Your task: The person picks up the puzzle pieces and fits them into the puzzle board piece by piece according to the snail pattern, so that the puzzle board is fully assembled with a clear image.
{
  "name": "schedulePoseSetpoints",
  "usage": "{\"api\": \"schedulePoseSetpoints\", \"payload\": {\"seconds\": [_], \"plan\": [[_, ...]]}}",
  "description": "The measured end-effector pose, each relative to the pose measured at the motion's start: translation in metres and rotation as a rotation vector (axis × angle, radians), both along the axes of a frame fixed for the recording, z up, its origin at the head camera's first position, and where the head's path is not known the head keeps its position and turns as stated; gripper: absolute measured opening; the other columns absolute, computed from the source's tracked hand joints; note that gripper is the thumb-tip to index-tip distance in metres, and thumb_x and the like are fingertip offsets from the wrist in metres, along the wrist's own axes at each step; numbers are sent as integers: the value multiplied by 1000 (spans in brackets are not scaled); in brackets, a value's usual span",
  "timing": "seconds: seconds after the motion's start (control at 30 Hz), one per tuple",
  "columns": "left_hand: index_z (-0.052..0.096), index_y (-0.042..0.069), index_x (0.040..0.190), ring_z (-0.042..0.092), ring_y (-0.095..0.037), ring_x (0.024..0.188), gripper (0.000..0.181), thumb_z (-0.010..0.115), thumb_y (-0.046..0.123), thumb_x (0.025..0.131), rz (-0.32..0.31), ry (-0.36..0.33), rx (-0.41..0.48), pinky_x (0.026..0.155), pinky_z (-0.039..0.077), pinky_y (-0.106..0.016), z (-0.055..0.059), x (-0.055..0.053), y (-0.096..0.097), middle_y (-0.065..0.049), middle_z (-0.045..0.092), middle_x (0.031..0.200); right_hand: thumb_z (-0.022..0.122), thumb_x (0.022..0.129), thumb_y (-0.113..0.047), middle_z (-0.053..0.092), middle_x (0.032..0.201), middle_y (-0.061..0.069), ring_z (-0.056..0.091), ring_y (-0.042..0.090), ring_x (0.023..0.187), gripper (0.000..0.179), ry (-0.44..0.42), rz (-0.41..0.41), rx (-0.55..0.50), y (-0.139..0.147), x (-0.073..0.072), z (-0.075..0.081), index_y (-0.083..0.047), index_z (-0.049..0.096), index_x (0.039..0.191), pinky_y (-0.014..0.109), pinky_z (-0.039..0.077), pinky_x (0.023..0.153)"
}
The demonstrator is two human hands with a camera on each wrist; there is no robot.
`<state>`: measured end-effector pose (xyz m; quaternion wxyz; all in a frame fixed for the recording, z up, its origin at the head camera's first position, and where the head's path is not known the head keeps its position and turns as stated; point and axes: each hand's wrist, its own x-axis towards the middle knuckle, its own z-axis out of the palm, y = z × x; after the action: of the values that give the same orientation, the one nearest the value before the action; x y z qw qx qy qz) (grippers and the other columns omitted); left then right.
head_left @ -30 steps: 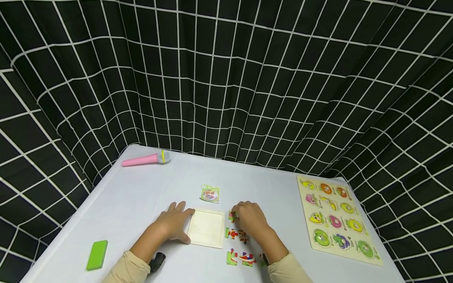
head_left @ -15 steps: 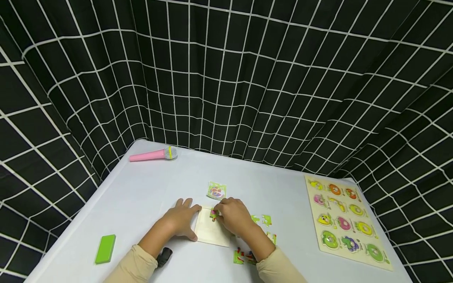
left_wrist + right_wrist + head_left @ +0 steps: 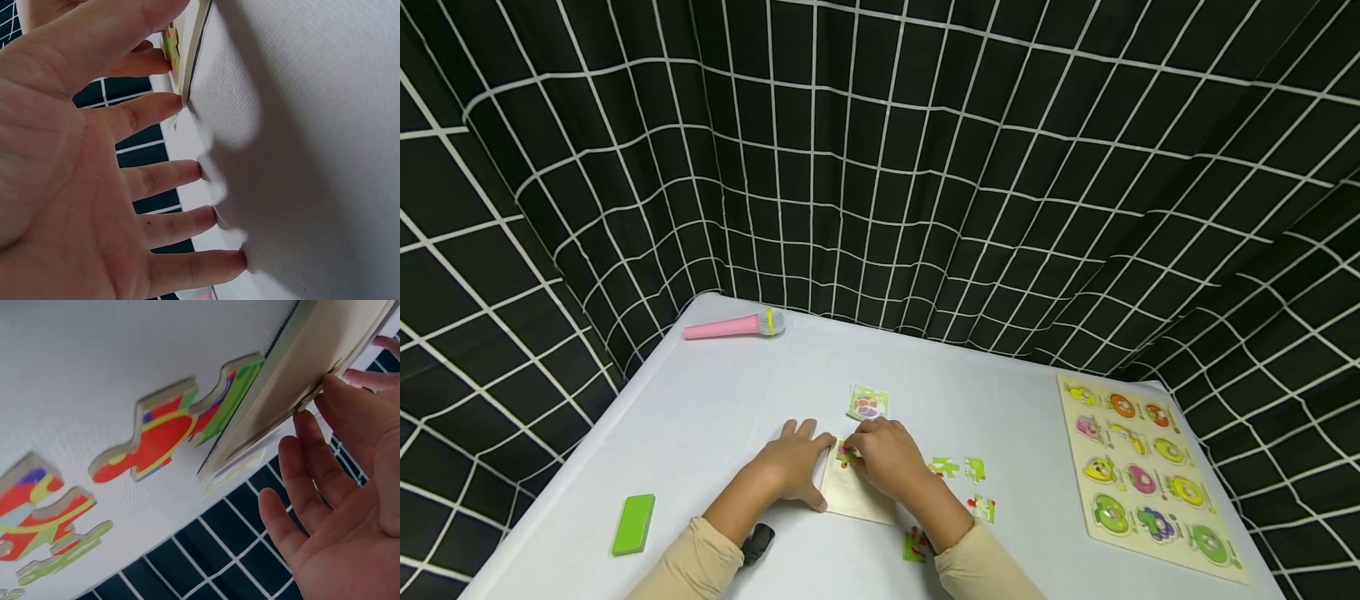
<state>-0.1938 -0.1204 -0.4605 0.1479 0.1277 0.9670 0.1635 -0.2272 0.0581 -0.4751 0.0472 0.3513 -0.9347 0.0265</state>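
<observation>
A shallow square wooden puzzle tray (image 3: 857,502) lies on the table in front of the person. My left hand (image 3: 790,468) has its fingers spread, with thumb and index fingertip touching the tray's left edge; the left wrist view has the other fingertips on the cloth. Between thumb and index finger, my right hand (image 3: 889,460) pinches a green and pink jigsaw piece (image 3: 842,451) at the tray's upper left corner. In the right wrist view that piece is seen edge-on, partly hidden by fingertips. Loose jigsaw pieces, one red and green (image 3: 165,434), lie right of the tray.
A small picture card (image 3: 868,402) lies behind the tray. Far left are a pink toy microphone (image 3: 733,325) and a green block (image 3: 633,524). A fruit puzzle board (image 3: 1142,475) lies at the right. A black object (image 3: 758,543) sits by the left wrist. Grid-patterned curtains surround the table.
The right hand has taken a piece from the right of the tray and carried it left into the tray's upper left corner. The left hand stays at the tray's edge; the head view shifts slightly.
</observation>
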Motion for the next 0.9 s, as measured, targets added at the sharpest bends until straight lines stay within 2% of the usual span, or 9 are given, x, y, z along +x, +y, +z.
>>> {"api": "schedulePoseSetpoints", "payload": {"seconds": [0.33,0.57,0.73,0.9], "plan": [[53,13,135,33,-45,133,92,92,40,56,0,2,2,92,48,-58,-2,-1,0,-21,38,147,75,85,-26,67,100,-6,60,15,97,18,3,-3,-12,-1,0,-1,-23,75,103,38,50,89],[53,13,135,33,-46,134,93,93,40,55,9,-5,19,92,47,-60,-5,-1,1,-21,37,148,74,86,-23,69,104,-6,58,14,95,20,-50,10,-18,2,3,1,-20,75,106,37,50,90],[54,13,134,34,-45,132,92,93,40,55,8,-5,24,91,48,-60,-6,1,2,-21,38,146,72,87,-20,69,109,-5,58,15,100,22,-112,16,-49,9,6,7,-20,74,108,39,49,92],[55,14,132,36,-43,130,90,93,37,54,10,5,26,91,48,-58,-3,0,2,-21,40,144,71,88,-22,70,110,-3,60,17,104,17,-109,4,-91,28,5,12,-17,74,105,39,49,93]]}}
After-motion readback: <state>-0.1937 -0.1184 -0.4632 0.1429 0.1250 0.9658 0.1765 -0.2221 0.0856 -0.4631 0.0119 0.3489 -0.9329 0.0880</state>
